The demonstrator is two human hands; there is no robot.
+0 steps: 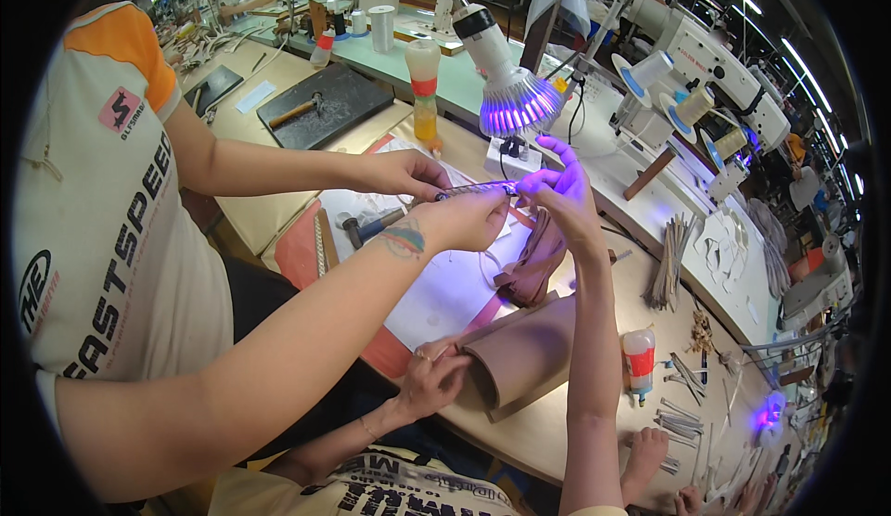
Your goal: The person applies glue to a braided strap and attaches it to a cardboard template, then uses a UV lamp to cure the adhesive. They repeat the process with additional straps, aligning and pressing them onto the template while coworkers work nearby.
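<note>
Sewing machines [715,70] are ranged behind the pale tan table [534,437]. Above it, a thin dark strip [473,187] is held beneath a violet-glowing lamp [515,89], its long axis laid nearly level from left to right and its right end pointed toward the wearer's right hand [536,185]. That end is pinched between thumb and forefinger, the other fingers being spread upward. The strip is also gripped by the co-worker's left hand [413,174] and closely attended by the co-worker's right hand [478,221], by which it is partly hidden. The wearer's left hand [433,377] is loosely curled beside a curved brown panel [524,349]; whether anything is gripped there cannot be told. On the table, a white sheet [432,298] is crossed by the co-worker's tattooed forearm [325,298], and a hammer [379,224] is partly covered. Folded brown pieces [534,265] are heaped near the panel, a red-labelled bottle [640,363] is stood to its right, and pale strips [670,261] are bundled farther off. Beyond the hands, a black slab [348,98] is topped by another hammer [295,110].
</note>
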